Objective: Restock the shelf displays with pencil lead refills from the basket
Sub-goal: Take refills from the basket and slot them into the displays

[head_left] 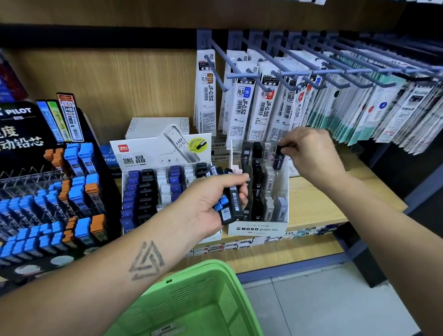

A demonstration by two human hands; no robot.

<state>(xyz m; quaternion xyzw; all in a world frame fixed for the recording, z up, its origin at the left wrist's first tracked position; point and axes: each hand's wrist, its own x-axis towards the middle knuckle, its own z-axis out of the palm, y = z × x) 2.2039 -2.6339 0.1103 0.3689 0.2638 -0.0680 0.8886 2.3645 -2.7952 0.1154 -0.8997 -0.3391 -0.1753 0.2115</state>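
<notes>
— Two hands are busy; what has the right hand (312,151) got?
— A single dark lead refill (279,156), pinched at its top between thumb and fingertips, hanging upright over the far right slots of the white MONO display (259,229).
— And the left hand (210,202)?
— Fingers curled round a bundle of refill cases (229,206), black and blue-capped ones, held just in front of that same display, near its left edge.
— What lies further out?
— Left of it, a white Deli display (160,151) with rows of blue, black and white cases; far left, the black Pilot rack (16,128). Nearest, below the left forearm, sits the green basket (234,296), a few packets in its bottom.
</notes>
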